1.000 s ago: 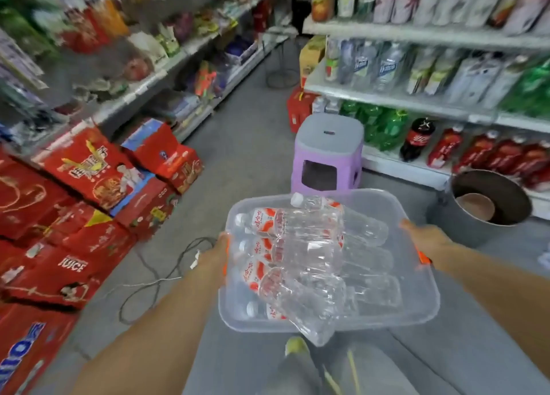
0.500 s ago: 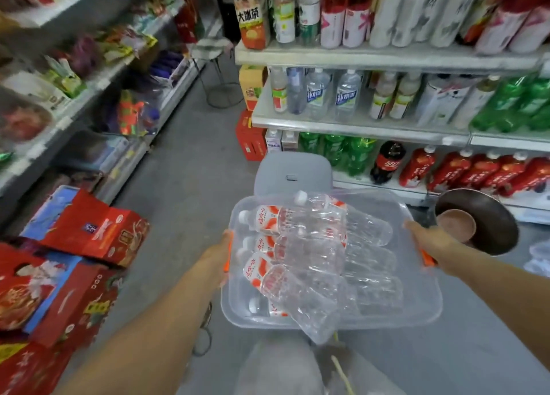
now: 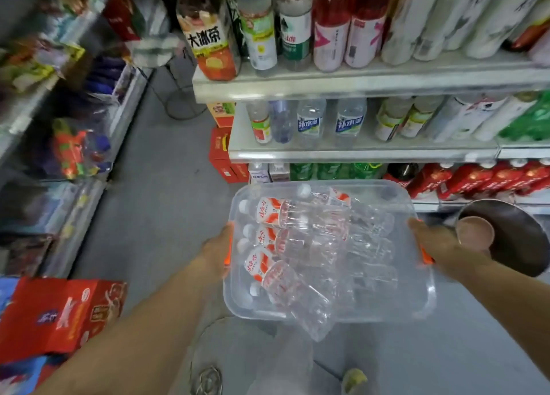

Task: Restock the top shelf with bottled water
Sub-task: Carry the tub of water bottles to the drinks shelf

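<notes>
I carry a clear plastic bin (image 3: 416, 302) in front of me, above the floor. Several bottled waters (image 3: 300, 242) with red-and-white labels lie piled in it, caps to the left. One bottle (image 3: 303, 302) tilts over the bin's near rim. My left hand (image 3: 215, 250) grips the left side at an orange handle. My right hand (image 3: 431, 238) grips the right side at the other orange handle. The uppermost shelf in view (image 3: 357, 82), ahead and above, is lined with tall drink bottles.
A middle shelf (image 3: 357, 153) holds water and drinks; red and green bottles stand below it. A dark metal bucket (image 3: 512, 233) sits on the floor at right. Red cartons (image 3: 59, 311) lie at lower left. Snack shelves (image 3: 59, 111) line the left of the aisle.
I have come closer to the drinks shelves with the bin; they now fill the upper view. The grey-topped purple stool is now hidden behind the bin. Both hands keep their grip.
</notes>
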Available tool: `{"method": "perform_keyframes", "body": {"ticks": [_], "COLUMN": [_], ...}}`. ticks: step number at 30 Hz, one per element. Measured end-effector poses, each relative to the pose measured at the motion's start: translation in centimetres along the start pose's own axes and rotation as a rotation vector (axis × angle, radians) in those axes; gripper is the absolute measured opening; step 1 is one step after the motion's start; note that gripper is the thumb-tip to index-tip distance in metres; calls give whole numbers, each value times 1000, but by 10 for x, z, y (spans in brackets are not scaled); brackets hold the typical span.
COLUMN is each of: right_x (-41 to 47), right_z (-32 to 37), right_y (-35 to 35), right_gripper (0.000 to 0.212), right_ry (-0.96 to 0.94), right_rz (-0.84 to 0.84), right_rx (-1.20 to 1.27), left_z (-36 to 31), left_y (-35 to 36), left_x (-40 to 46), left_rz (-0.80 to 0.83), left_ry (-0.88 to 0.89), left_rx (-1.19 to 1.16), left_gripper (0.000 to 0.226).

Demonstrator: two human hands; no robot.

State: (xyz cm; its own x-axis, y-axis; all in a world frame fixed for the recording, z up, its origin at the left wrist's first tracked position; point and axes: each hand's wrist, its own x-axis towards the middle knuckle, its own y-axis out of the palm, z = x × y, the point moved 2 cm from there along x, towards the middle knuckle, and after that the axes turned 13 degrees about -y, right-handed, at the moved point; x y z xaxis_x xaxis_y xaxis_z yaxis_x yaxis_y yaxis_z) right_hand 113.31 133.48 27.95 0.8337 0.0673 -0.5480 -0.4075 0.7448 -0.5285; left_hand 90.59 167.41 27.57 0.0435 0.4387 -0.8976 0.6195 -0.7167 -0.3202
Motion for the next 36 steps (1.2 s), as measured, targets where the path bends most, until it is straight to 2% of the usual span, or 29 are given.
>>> {"method": "perform_keyframes", "body": {"ticks": [4, 8, 10, 16, 21, 26, 28, 30, 32, 34, 36], "right_x": [46, 84, 94, 116, 122, 118, 112, 102, 91, 74, 52], "right_z": [27, 36, 37, 27, 32, 33, 35, 39, 41, 43, 46], "right_y": [32, 58, 69, 91, 92, 93, 91, 87, 80, 68, 54], "right_gripper": [60, 56, 51, 50, 46, 55, 48, 42, 41, 38, 31], "right_ry": [21, 16, 30, 80, 106, 79, 52, 26, -8, -48, -103], "right_rz": [9, -20, -21, 3, -15, -17, 4, 32, 47, 90, 127], "right_rx": [-11, 21, 46, -5, -20, -103, -164, -210, -257, -341, -417], "left_z": [-53, -97, -112, -123, -129, -131, -134, -134, -136, -139, -142], "left_y": [-11, -9, -7, -3, 1, -6, -7, -4, 0, 5, 14], "left_x": [27, 68, 83, 125, 126, 124, 117, 115, 96, 65, 36], "left_rz": [43, -93, -135, -138, -115, -64, -77, -125, -266, -385, -359], "left_ry": [97, -34, -48, -84, -74, -82, -34, 45, 192, 397, 553], "left_rx": [106, 26, 48, 79, 120, 197, 272, 425, 695, 890, 940], "left_gripper": [58, 71, 69, 69, 61, 52, 52, 62, 70, 66, 67]}}
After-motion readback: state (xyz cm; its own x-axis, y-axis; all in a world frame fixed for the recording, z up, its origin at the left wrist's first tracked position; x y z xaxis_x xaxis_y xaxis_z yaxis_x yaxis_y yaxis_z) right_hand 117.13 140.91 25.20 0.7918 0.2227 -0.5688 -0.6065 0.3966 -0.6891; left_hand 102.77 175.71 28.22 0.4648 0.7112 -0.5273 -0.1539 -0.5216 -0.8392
